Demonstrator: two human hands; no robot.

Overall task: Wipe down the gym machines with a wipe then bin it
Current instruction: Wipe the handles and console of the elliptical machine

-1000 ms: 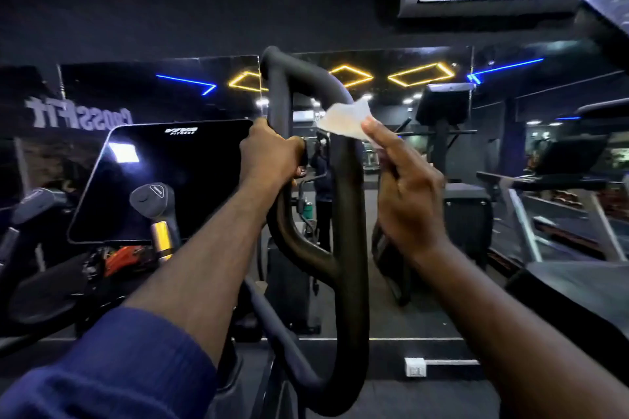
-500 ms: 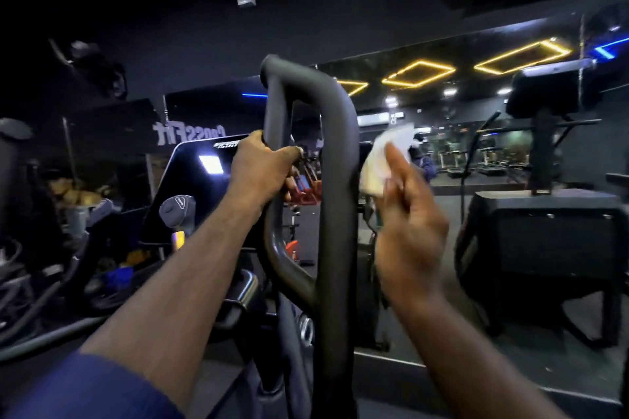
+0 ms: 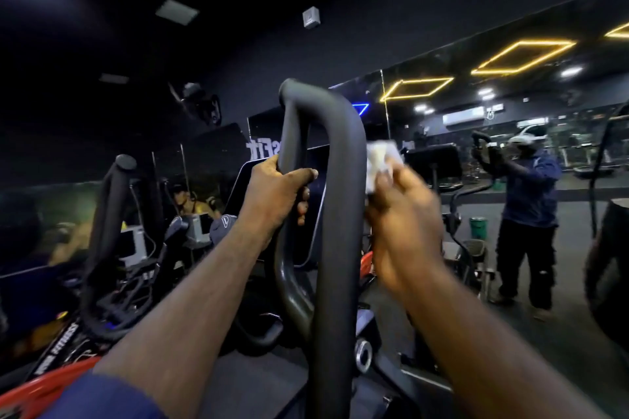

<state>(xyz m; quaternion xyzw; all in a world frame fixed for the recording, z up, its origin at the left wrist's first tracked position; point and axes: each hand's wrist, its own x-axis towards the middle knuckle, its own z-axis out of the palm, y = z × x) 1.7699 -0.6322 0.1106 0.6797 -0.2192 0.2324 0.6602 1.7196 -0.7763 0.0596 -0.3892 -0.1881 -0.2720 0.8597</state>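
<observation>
Whereas the frame 0.5 s earlier shows the wipe [image 3: 381,156] clear of the bar, it now lies against the rt. side of the black handle loop [image 3: 340,187], just below the top bend. Rt. hand [image 3: 405,224], motion-blurred, pinches the wipe, forearm raised. L. hand [image 3: 275,194] grips the loop's left tube, fingers curled round it, arm extended. Mirror [image 3: 578,133] at right reflects the person.

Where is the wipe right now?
Head view, right of centre: the wipe is held in the right hand, beside the right bar of the black handle.
</observation>
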